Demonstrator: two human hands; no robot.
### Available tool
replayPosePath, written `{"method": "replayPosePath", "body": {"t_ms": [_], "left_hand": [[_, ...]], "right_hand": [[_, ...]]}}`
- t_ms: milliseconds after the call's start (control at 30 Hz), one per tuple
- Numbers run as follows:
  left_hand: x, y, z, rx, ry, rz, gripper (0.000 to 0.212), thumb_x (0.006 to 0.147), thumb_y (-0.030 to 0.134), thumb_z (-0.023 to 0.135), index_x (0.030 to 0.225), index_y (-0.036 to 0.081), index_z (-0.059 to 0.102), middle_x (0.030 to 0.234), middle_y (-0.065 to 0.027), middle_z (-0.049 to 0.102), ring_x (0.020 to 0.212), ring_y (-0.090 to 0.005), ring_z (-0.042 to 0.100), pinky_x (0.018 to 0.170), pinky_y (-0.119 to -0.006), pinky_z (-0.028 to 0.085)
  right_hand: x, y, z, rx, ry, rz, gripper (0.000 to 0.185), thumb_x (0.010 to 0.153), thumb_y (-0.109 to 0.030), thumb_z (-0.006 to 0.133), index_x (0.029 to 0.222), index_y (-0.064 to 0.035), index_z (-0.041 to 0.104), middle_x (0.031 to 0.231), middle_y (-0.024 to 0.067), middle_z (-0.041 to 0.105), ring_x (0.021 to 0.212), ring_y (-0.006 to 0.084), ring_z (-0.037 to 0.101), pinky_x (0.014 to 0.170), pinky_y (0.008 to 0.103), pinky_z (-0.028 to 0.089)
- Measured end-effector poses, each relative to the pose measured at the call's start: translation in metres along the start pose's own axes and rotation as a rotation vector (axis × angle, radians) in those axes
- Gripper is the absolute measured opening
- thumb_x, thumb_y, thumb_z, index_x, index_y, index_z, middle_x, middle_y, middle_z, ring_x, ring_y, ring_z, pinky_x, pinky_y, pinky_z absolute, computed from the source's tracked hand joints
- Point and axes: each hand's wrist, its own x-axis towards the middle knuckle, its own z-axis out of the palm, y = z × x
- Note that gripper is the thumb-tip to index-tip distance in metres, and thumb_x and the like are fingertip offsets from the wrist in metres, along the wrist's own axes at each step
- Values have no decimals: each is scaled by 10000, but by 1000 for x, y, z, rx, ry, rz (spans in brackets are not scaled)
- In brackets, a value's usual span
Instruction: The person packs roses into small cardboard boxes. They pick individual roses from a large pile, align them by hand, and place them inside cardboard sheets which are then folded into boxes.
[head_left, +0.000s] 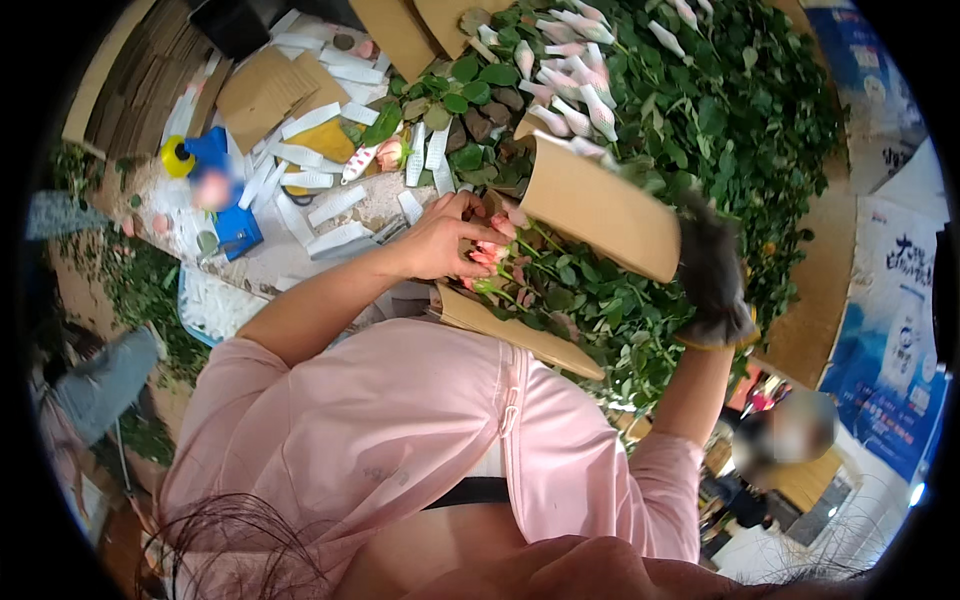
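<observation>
My bare left hand (442, 237) has its bent fingers about several pink rose heads (491, 251), whose leafy stems (570, 281) run off to the right. The roses lie between two pieces of brown cardboard: a curved, raised sheet (600, 210) on the far side and a lower flap (517, 330) close to my body. A grey work glove covers my right hand (709, 259), which is at the right end of the raised sheet. Motion blurs that glove and hides how its fingers are placed.
Leafy stems (720, 112) and netted rose heads (577, 82) cover the far right. White net sleeves (337, 206), a loose pink rose (391, 153) and a blue tape dispenser (238, 232) lie left. Stacked cardboard (142, 82) stands far left; a basin of sleeves (217, 304) is nearer.
</observation>
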Motion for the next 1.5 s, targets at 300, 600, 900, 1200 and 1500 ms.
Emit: {"method": "replayPosePath", "body": {"t_ms": [300,600,900,1200,1500], "left_hand": [[-4,-5,-1,-12,50,43,401,566,306,813,935,176,723,1103,-97,485,1051,-296,437,920,-378,346],[-5,-11,-8,16,-96,0,434,533,190,791,932,59,679,1228,-113,447,1147,-332,376,986,-415,331],[-57,13,-56,-110,-459,-84,404,770,131,661,1162,227,631,870,-100,667,784,-291,623,690,-399,485],[-78,4,0,-88,-173,-145,241,869,143,560,1082,182,667,937,-89,686,786,-285,641,706,-381,498],[-81,27,-33,-186,-398,-200,536,798,407,648,1230,100,568,1142,-215,597,1044,-361,570,904,-401,448]], "right_hand": [[-26,-40,-23,-38,-201,-322,263,872,-195,587,1114,-99,622,1080,118,634,951,288,614,818,366,487],[-6,-81,85,-219,-352,-764,495,785,-356,646,1204,-104,566,1013,150,620,889,344,603,772,430,485],[-15,-72,103,-243,-419,-752,507,794,-279,633,1251,-92,521,1145,173,569,1014,344,568,880,396,449],[-38,-98,28,148,-372,-685,464,779,-219,636,1214,-90,538,1134,172,599,1070,339,567,940,371,440],[-11,-166,49,-242,-475,-772,175,818,-215,571,896,-62,602,836,155,648,834,318,629,709,420,493]]}}
